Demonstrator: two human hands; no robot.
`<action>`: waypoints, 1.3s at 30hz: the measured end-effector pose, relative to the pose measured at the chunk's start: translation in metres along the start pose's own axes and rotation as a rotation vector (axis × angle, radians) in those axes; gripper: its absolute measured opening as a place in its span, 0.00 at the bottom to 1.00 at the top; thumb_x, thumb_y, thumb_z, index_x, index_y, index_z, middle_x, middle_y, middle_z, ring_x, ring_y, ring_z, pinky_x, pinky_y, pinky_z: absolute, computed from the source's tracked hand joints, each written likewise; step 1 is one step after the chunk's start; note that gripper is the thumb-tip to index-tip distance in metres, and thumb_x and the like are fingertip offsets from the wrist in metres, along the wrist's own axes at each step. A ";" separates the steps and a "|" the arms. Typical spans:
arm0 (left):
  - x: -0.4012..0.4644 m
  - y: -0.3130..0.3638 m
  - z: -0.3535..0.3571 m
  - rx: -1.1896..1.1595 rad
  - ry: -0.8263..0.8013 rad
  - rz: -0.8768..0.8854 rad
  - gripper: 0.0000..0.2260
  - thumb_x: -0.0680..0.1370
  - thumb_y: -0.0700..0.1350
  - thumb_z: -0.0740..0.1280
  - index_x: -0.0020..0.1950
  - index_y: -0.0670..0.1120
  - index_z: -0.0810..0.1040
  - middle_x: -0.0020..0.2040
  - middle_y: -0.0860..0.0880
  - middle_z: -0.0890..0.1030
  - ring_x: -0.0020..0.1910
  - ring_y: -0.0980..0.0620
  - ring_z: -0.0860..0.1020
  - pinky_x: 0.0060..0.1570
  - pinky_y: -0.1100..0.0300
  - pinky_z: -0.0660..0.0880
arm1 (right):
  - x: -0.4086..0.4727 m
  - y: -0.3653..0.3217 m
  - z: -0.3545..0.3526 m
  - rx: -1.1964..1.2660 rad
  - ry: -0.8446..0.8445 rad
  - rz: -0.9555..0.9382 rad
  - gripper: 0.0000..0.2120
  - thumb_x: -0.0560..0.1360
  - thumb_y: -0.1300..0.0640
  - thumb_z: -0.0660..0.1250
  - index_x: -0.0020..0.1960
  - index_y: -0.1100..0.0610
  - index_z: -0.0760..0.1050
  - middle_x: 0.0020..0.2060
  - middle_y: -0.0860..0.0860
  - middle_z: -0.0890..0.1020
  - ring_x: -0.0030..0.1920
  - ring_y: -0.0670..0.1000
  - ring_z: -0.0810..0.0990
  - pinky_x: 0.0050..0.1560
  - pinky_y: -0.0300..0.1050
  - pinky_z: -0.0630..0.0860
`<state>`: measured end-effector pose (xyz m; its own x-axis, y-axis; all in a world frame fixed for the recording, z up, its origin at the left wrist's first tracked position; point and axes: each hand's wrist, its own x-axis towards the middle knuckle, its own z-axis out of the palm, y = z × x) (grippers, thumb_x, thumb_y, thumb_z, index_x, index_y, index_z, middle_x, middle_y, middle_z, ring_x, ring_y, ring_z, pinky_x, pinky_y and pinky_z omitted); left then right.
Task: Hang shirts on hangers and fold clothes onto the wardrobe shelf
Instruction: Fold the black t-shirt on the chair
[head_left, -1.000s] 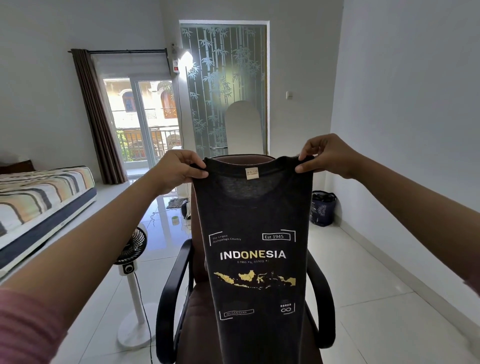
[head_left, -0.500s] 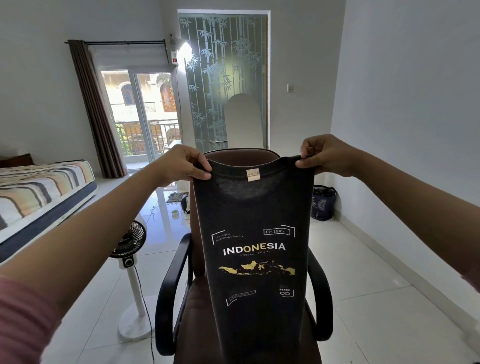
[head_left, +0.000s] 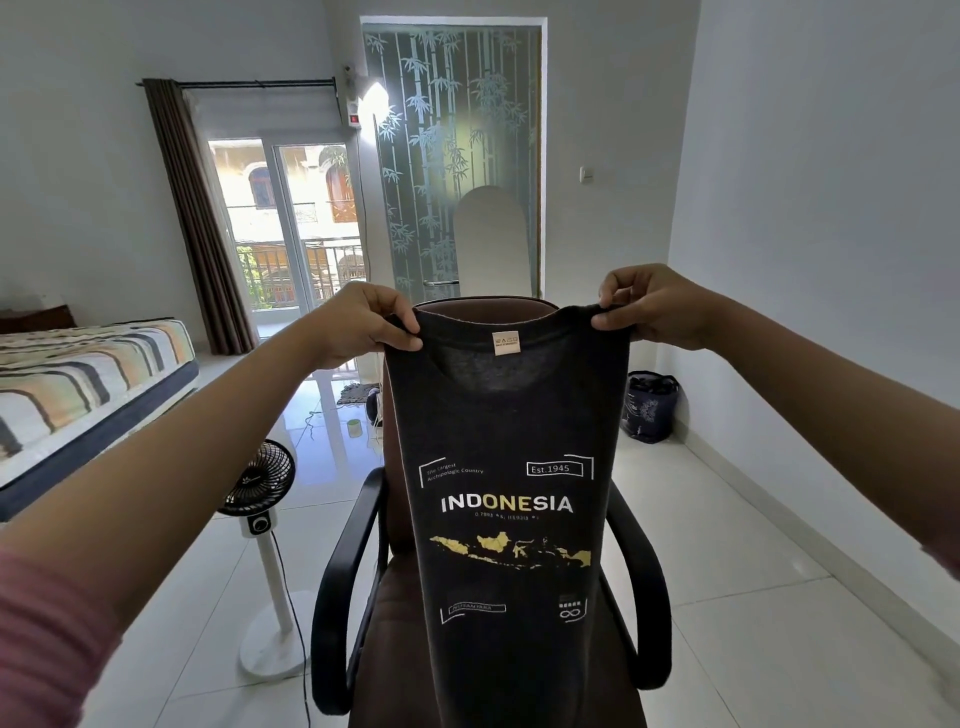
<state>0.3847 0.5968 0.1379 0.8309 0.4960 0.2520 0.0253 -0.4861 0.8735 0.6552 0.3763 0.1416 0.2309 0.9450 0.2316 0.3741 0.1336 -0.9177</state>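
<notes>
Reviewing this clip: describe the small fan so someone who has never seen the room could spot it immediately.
Start at the brown office chair with black armrests in the middle of the room, behind the dark grey INDONESIA T-shirt. Just left of that chair, on the glossy white tile floor, stands the pedestal fan. It alone has a round black grille on a slim white pole with a round white base.

A dark charcoal T-shirt (head_left: 511, 431) hangs upright in the air in front of the brown office chair (head_left: 395, 639), folded lengthwise into a narrow panel with its printed front showing. The print reads "INDONESIA" in white and yellow above a yellow map, and a small beige label sits inside the collar. Its lower end drops out of view over the chair's seat.
</notes>
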 end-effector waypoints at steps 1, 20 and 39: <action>0.001 0.001 -0.001 0.002 -0.007 -0.014 0.18 0.67 0.24 0.69 0.29 0.46 0.81 0.31 0.48 0.80 0.35 0.52 0.80 0.39 0.63 0.80 | 0.001 0.000 0.000 -0.001 -0.001 0.000 0.13 0.72 0.75 0.64 0.38 0.59 0.71 0.30 0.48 0.80 0.33 0.45 0.80 0.34 0.36 0.78; 0.001 0.008 0.005 0.004 -0.007 -0.063 0.11 0.70 0.26 0.68 0.36 0.43 0.78 0.31 0.50 0.82 0.34 0.55 0.81 0.32 0.65 0.77 | 0.006 0.001 0.004 0.044 -0.133 0.067 0.12 0.75 0.74 0.60 0.39 0.59 0.68 0.31 0.48 0.79 0.32 0.45 0.79 0.32 0.36 0.77; 0.027 -0.040 -0.013 -0.070 0.086 0.002 0.12 0.69 0.31 0.71 0.36 0.49 0.85 0.40 0.49 0.85 0.43 0.50 0.82 0.45 0.55 0.82 | 0.060 0.047 -0.003 0.177 -0.097 -0.098 0.21 0.53 0.52 0.83 0.44 0.55 0.85 0.43 0.52 0.85 0.46 0.49 0.83 0.44 0.38 0.80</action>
<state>0.3985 0.6393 0.1151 0.7804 0.5564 0.2855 -0.0176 -0.4368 0.8994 0.6895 0.4383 0.1130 0.1103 0.9482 0.2980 0.2253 0.2682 -0.9367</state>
